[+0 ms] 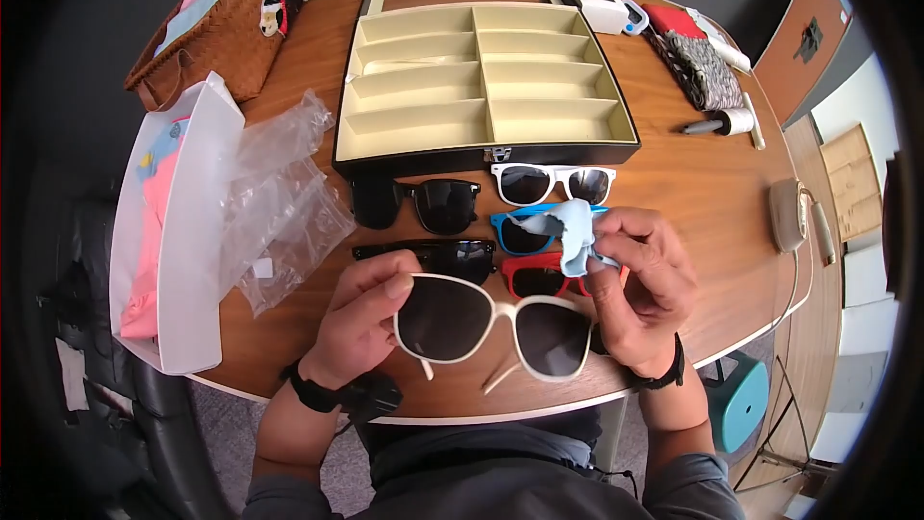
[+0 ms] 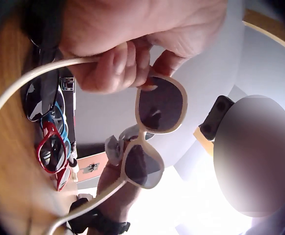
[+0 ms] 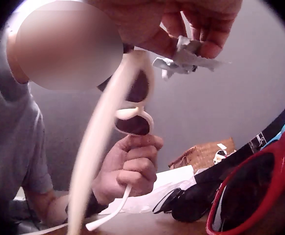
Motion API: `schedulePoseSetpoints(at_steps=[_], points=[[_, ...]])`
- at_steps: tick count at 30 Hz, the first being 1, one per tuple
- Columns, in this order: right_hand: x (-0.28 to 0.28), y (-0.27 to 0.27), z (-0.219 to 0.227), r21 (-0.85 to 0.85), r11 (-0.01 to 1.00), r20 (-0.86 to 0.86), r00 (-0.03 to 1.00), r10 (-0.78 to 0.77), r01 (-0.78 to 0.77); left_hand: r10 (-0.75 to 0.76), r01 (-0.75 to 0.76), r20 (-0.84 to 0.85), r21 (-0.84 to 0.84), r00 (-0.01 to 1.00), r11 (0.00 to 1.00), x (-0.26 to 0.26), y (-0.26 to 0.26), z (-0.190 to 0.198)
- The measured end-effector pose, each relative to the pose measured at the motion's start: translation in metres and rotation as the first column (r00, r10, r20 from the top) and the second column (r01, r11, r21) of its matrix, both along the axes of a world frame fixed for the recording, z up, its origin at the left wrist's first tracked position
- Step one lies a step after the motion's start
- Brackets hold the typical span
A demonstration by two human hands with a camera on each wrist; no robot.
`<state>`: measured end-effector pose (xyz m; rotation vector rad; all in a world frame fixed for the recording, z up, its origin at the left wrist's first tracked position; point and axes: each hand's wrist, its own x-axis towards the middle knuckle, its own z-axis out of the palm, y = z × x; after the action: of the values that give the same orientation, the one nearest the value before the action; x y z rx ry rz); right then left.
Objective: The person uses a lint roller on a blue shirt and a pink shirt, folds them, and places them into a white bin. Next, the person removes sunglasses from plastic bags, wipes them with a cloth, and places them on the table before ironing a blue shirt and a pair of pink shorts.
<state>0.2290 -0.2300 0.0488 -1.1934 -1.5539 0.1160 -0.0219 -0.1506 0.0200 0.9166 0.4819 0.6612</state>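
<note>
My left hand [image 1: 364, 313] pinches a pair of cream-framed sunglasses [image 1: 502, 309] at one outer corner, holding them up over the table's near edge with their temples unfolded. In my right hand [image 1: 647, 291] a crumpled light-blue cloth [image 1: 577, 239] is pinched between thumb and fingers, just above the free lens. The left wrist view shows my fingers at the upper lens [image 2: 162, 105] and the cloth behind the frame. Beyond the hands lie white sunglasses [image 1: 553, 184], blue sunglasses [image 1: 525, 235], red sunglasses [image 1: 539, 277] and two black pairs [image 1: 445, 207], partly covered by the hands and cloth.
An open display case [image 1: 481, 149] with cream compartments stands at the back. On the left are clear plastic bags [image 1: 284, 221], a white box [image 1: 197, 270] and a wicker basket [image 1: 226, 39]. A lint roller [image 1: 733, 122], folded fabric [image 1: 698, 67] and a beige pouch [image 1: 787, 216] lie right.
</note>
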Motion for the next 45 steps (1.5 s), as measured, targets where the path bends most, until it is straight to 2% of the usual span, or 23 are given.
schedulePoseSetpoints(at_steps=[1,4,6,8,10,12,13,14,15,16,17,18,20,22,24,26,29,34,38,39,41,42,45], points=[[0.000,-0.001,0.001,-0.003,1.000,-0.001,1.000,-0.002,0.002,0.088,-0.088,0.046,-0.006,0.995,0.996,0.003,-0.002,0.003],[0.000,-0.003,0.002,0.013,0.999,-0.030,0.999,0.029,-0.029,0.141,-0.147,0.062,0.113,0.988,0.983,-0.005,-0.004,0.001],[0.000,-0.004,0.000,0.037,0.999,0.026,0.999,0.019,-0.020,0.167,-0.170,0.039,0.100,0.985,0.980,-0.007,-0.009,0.001],[0.000,-0.006,0.001,0.031,0.999,0.054,0.999,0.007,-0.008,0.195,-0.200,0.043,0.234,0.980,0.952,-0.006,-0.013,0.001],[-0.001,-0.010,0.003,0.076,0.997,0.033,0.999,-0.035,0.032,0.170,-0.171,0.028,0.271,0.985,0.947,-0.012,-0.015,0.006],[0.002,-0.015,0.002,0.078,0.996,0.052,0.997,-0.050,0.046,0.193,-0.229,0.158,0.261,0.968,0.938,-0.015,-0.018,0.008],[0.002,-0.016,-0.002,0.127,0.989,0.021,0.997,-0.077,0.074,0.024,-0.093,0.230,0.295,0.973,0.951,-0.029,-0.004,-0.006],[0.003,-0.017,-0.005,0.176,0.979,-0.012,0.995,-0.101,0.101,0.023,-0.093,0.232,0.295,0.972,0.951,-0.029,-0.010,-0.004],[0.004,-0.015,-0.009,0.210,0.972,-0.025,0.995,-0.098,0.101,0.284,-0.315,0.222,0.120,0.933,0.942,-0.030,-0.021,0.000],[0.004,-0.015,-0.009,0.214,0.972,-0.023,0.995,-0.096,0.099,0.523,-0.523,0.166,-0.049,0.836,0.851,-0.030,-0.026,0.003],[0.004,-0.014,-0.009,0.212,0.971,-0.026,0.994,-0.106,0.109,0.191,-0.161,0.479,-0.103,0.857,0.982,-0.029,-0.011,0.008],[0.004,-0.014,-0.009,0.210,0.970,-0.030,0.993,-0.116,0.119,0.261,-0.294,0.437,0.009,0.861,0.956,-0.031,-0.007,0.009],[0.003,-0.014,-0.010,0.215,0.969,-0.036,0.992,-0.119,0.124,0.322,-0.372,0.380,0.062,0.867,0.926,-0.023,-0.003,0.012],[0.003,-0.014,-0.010,0.215,0.968,-0.040,0.992,-0.124,0.129,0.377,-0.446,0.238,0.476,0.895,0.758,-0.015,0.001,0.011],[0.001,-0.012,-0.008,0.196,0.964,-0.055,0.984,-0.170,0.178,0.466,-0.454,0.210,0.732,0.859,0.507,-0.004,0.006,0.003],[-0.001,-0.011,-0.007,0.168,0.969,-0.063,0.983,-0.173,0.182,0.476,-0.367,0.174,0.862,0.862,0.349,0.000,0.007,0.006],[0.000,-0.006,-0.007,0.122,0.978,-0.073,0.984,-0.160,0.168,0.422,-0.218,0.085,0.935,0.903,0.279,0.001,0.010,0.008],[0.000,0.000,-0.009,0.045,0.993,-0.118,0.988,-0.103,0.109,0.311,-0.076,-0.014,0.958,0.950,0.275,0.006,0.007,0.014],[-0.008,0.001,-0.008,0.020,0.994,0.208,0.973,0.103,-0.109,0.248,-0.019,-0.059,0.953,0.967,0.301,0.011,0.002,0.013],[-0.013,-0.002,-0.008,0.020,0.994,0.206,0.973,0.101,-0.107,0.264,-0.029,-0.059,0.948,0.963,0.317,0.009,0.003,0.013],[-0.021,-0.009,-0.004,-0.094,0.964,0.261,0.928,0.266,-0.250,0.281,-0.038,-0.059,0.943,0.958,0.330,0.009,0.005,0.014],[-0.018,-0.007,-0.007,-0.092,0.964,0.260,0.929,0.265,-0.249,0.281,-0.037,-0.060,0.944,0.958,0.329,0.010,0.004,0.014],[-0.002,0.002,-0.009,0.113,0.990,0.059,0.994,-0.094,0.087,0.239,-0.036,-0.055,0.932,0.969,0.359,0.010,0.003,0.014]])
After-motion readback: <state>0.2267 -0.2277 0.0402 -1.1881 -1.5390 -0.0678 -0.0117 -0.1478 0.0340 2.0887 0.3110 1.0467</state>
